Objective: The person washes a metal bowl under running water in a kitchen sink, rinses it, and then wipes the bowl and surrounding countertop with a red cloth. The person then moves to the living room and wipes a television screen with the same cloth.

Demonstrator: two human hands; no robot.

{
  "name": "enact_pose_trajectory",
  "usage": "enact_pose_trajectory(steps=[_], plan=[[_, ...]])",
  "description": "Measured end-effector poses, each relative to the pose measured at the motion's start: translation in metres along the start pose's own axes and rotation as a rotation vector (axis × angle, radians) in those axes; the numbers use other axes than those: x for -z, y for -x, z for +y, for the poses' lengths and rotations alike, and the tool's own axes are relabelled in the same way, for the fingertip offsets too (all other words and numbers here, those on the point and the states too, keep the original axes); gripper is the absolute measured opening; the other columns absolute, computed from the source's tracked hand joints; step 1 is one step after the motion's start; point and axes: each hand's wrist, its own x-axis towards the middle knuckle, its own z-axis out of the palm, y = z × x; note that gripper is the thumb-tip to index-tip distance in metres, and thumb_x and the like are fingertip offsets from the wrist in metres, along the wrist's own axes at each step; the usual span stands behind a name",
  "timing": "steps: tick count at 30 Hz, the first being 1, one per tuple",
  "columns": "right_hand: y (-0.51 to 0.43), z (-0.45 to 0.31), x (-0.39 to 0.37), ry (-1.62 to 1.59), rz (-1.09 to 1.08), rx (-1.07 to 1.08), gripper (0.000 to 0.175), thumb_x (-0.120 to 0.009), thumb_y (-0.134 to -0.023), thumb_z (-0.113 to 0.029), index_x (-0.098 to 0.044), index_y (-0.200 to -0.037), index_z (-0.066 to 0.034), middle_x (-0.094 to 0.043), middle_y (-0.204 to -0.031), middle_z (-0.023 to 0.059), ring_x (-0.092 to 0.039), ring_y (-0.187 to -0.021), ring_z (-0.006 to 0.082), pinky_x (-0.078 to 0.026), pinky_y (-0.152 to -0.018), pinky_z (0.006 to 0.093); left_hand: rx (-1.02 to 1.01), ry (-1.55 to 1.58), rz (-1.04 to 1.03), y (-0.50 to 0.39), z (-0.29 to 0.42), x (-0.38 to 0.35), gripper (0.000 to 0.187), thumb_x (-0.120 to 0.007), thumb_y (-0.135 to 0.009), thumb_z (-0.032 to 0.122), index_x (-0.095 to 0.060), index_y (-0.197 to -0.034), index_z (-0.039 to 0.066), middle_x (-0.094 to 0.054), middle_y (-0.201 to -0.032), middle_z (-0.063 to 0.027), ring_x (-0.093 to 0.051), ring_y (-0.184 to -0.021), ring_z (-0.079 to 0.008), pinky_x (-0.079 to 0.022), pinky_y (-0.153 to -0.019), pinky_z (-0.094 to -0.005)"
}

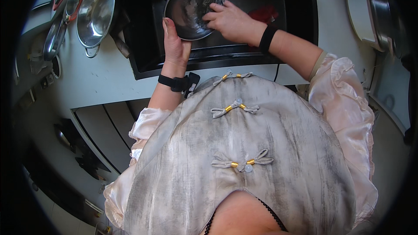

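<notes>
My left hand (176,47) grips the lower left rim of a round metal bowl (183,9), thumb on the near side. The bowl is tilted above a black sink (222,50), its shiny inside facing me. My right hand (233,19) is at the bowl's right side, its fingers on a dark, wiry scouring pad (207,1) that looks like steel wool. The fingers partly cover the pad. Behind my right wrist, a red cloth-like thing (264,14) lies in the sink.
Left of the sink, a metal colander or basin (96,13) with a loop handle leans beside other metal pans (54,39) and a red-rimmed strainer (73,1). A white rounded appliance (361,13) stands on the right counter. The white counter edge (107,88) runs before me.
</notes>
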Motion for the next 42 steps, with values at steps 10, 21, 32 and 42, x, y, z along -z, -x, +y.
enact_pose_trajectory(steps=[10, 21, 32, 42], plan=[[-0.014, -0.033, -0.044, -0.858, 0.262, -0.042, 0.041, -0.052, -0.076, -0.004, -0.066, -0.114, -0.0098, -0.058, -0.125, 0.0081, -0.049, -0.111, 0.0322, -0.041, -0.095, 0.0377, 0.072, 0.080, 0.097, -0.006, -0.021, 0.000, 0.056, -0.050, -0.091, 0.053, -0.047, -0.129, 0.011, -0.055, -0.125, -0.0071, -0.053, -0.114, -0.0238, -0.044, -0.098, -0.0400], [0.023, 0.047, -0.038, 0.290, 0.136, -0.059, 0.028, -0.057, -0.083, -0.019, -0.067, -0.108, -0.0098, -0.053, -0.131, 0.0049, -0.044, -0.127, 0.0276, -0.037, -0.098, 0.0450, 0.374, -0.311, 0.152, 0.011, -0.020, -0.022, 0.061, -0.042, -0.094, 0.057, -0.024, -0.139, 0.020, -0.042, -0.135, -0.0132, -0.049, -0.119, -0.0360, -0.048, -0.083, -0.0610], [-0.010, 0.000, -0.034, -0.942, -0.225, -0.064, 0.068, -0.052, -0.083, -0.015, -0.027, -0.147, -0.0101, -0.025, -0.151, 0.0162, -0.030, -0.130, 0.0388, -0.023, -0.110, 0.0440, 0.473, -0.256, 0.134, 0.002, -0.030, -0.019, 0.072, -0.036, -0.092, 0.064, -0.036, -0.136, 0.007, -0.046, -0.133, -0.0190, -0.052, -0.117, -0.0363, -0.048, -0.090, -0.0587], [-0.008, 0.013, -0.042, -0.268, -0.447, -0.020, 0.047, -0.046, -0.091, -0.023, -0.047, -0.136, -0.0090, -0.042, -0.142, 0.0183, -0.049, -0.121, 0.0349, -0.033, -0.105, 0.0461, 0.257, -0.388, 0.104, -0.001, -0.027, -0.014, 0.058, -0.036, -0.096, 0.056, -0.028, -0.135, 0.013, -0.045, -0.131, -0.0150, -0.055, -0.114, -0.0346, -0.056, -0.078, -0.0527]])
